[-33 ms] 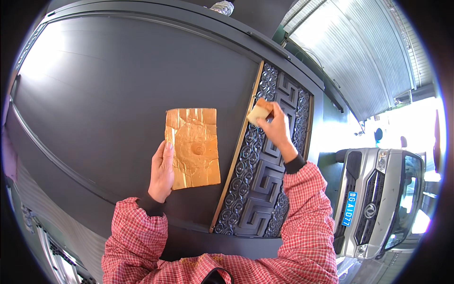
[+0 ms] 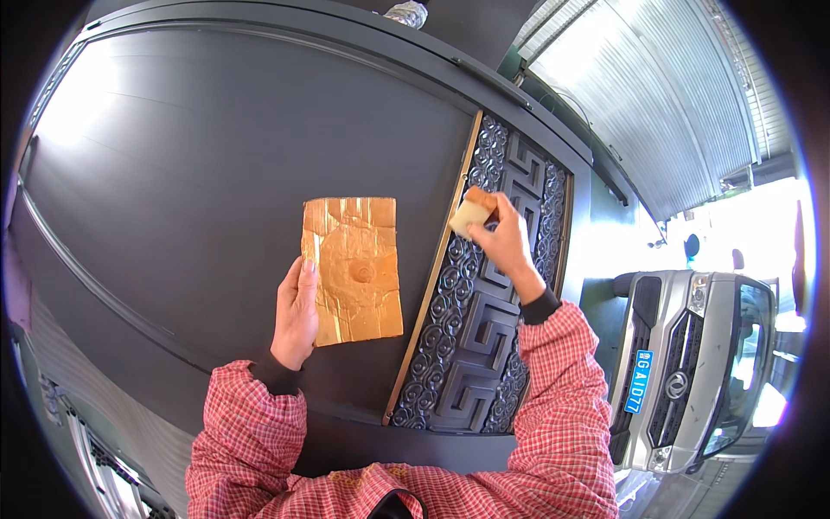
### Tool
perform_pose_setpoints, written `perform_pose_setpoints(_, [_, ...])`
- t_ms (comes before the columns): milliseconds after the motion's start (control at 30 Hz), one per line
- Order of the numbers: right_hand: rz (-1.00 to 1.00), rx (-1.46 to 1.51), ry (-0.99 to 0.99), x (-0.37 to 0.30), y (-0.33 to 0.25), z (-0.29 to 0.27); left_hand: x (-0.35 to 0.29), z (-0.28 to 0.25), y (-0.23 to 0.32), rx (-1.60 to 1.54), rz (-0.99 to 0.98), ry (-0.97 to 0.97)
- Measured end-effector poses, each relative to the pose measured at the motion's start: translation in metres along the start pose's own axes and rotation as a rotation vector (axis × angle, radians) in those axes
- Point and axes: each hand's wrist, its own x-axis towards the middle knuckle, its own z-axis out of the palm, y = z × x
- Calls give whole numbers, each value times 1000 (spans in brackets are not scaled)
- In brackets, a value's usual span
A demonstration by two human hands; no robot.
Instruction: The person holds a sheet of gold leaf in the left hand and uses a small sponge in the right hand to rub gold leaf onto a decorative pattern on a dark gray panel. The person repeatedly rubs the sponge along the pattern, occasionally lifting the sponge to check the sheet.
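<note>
My left hand (image 2: 296,313) grips a gold-coated piece of cardboard (image 2: 356,290) by its left edge, thumb on top. A small rounded blob of the same golden colour lies near the cardboard's middle. In my right hand (image 2: 506,238) is a cream sponge (image 2: 470,216) with an orange-brown end, pinched between thumb and fingers. The sponge is at the gold edge strip (image 2: 430,298) beside a dark carved panel (image 2: 484,346); whether it touches the strip I cannot tell. The panel has square key patterns and rows of scrolls.
A large smooth dark grey panel (image 2: 216,173) spreads to the left, within a raised frame. At the far edge sits a crumpled, wrapped object (image 2: 406,14). To the right stand a silver vehicle (image 2: 683,372) and a corrugated metal wall (image 2: 657,95).
My right hand and the sponge have shifted very slightly left and toward me along the strip. The left hand and the cardboard stay in place.
</note>
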Motion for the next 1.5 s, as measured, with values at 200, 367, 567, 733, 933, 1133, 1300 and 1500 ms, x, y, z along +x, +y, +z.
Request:
perform_pose_setpoints(200, [23, 182, 178, 8, 1, -7, -1, 6, 5, 40, 15, -8])
perform_pose_setpoints(367, [-28, 38, 214, 18, 5, 6, 0, 9, 6, 20, 6, -2])
perform_pose_setpoints(567, [-70, -63, -1, -60, -34, 5, 0, 5, 4, -7, 6, -13])
perform_pose_setpoints(733, [-78, 89, 49, -60, -55, -15, 1, 6, 4, 15, -22, 24])
perform_pose_setpoints(933, [14, 27, 206, -17, -2, 2, 2, 12, 6, -15, 21, -9])
perform_pose_setpoints(1133, [61, 86, 26, -92, -42, 15, 5, -1, -2, 30, 70, -10])
perform_pose_setpoints(1300, [-37, 69, -206, -170, -91, 7, 6, 3, -1, 32, 72, 7])
perform_pose_setpoints(1500, [18, 97, 127, -139, -66, 4, 13, -6, -8, -8, 58, -2])
